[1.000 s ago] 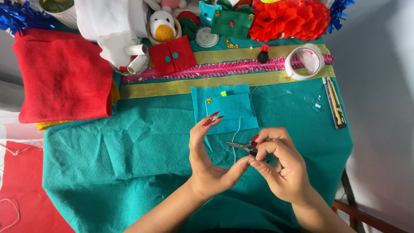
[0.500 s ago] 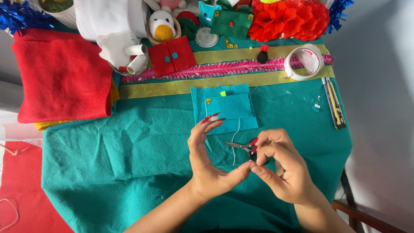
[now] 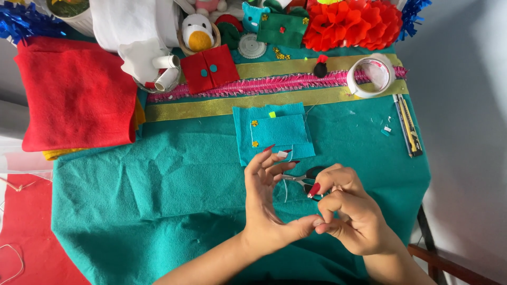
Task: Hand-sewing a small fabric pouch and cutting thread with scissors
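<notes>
Small scissors (image 3: 302, 181) are held in the right hand (image 3: 353, 214), fingers curled tight through the handles, blades pointed toward the left hand. The left hand (image 3: 266, 203) is held upright, palm facing right, fingers spread loosely, thumb tip touched against the right hand's fingers. A tiny white scrap (image 3: 282, 154) is seen at the left fingertips; whether it is pinched cannot be told. A thin thread (image 3: 285, 191) is seen hanging between the hands. Both hands are raised over a teal felt sheet (image 3: 158, 195) spread on the bench. Just beyond the left fingertips a small teal felt piece (image 3: 274, 132) is laid flat, with yellow dots. Farther beyond, gold and pink ribbons (image 3: 253, 87) are laid across. Beyond and right of the right hand a tape roll (image 3: 371, 75) and a cutter (image 3: 407, 125) are placed. Far left of the hands, folded red felt (image 3: 74, 95) is stacked.
</notes>
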